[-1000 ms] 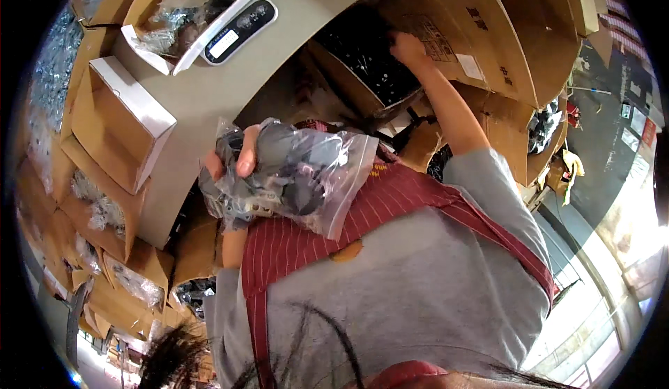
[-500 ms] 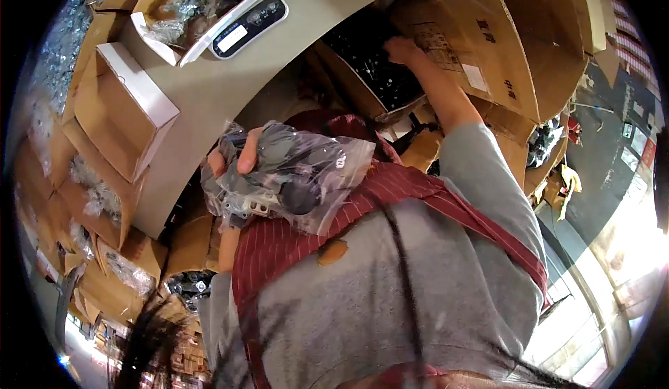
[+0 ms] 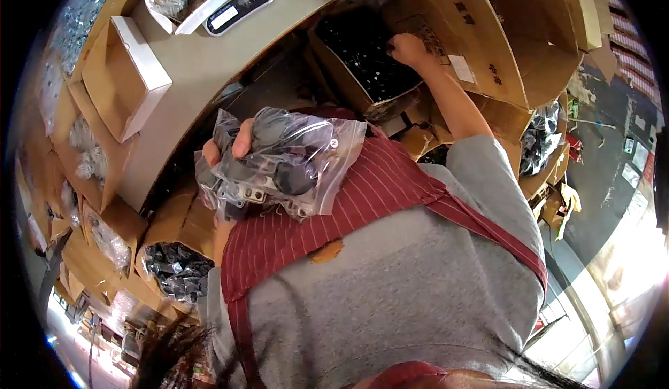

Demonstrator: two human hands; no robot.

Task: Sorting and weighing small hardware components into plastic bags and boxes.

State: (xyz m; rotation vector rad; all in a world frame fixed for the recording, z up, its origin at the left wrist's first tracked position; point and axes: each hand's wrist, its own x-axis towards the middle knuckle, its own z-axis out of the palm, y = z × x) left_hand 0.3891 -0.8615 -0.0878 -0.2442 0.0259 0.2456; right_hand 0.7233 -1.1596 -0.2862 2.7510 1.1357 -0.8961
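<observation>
My left hand (image 3: 237,144) is closed on a clear plastic zip bag (image 3: 317,138), held in front of my apron. Dark round pieces and light metal-looking fittings with holes show through the film. Only some fingertips show; the rest of that hand is behind the bag. My right hand (image 3: 410,49) is over the right side of an open cardboard box of small black parts (image 3: 359,55), some with pale specks. Its fingers are curled together, and something small and dark seems to be at the fingertips, too small to make out.
A curved grey table (image 3: 188,75) carries a white device with a display (image 3: 239,9) and an empty-looking white-edged carton (image 3: 143,75). Tall open cardboard flaps (image 3: 481,48) stand beside my right arm. Below the table at left is a box of black bagged items (image 3: 178,267).
My right hand has come up slightly, its curled fingers now showing more clearly above the black parts. The bag stays in my left hand, a little shifted as the view moved.
</observation>
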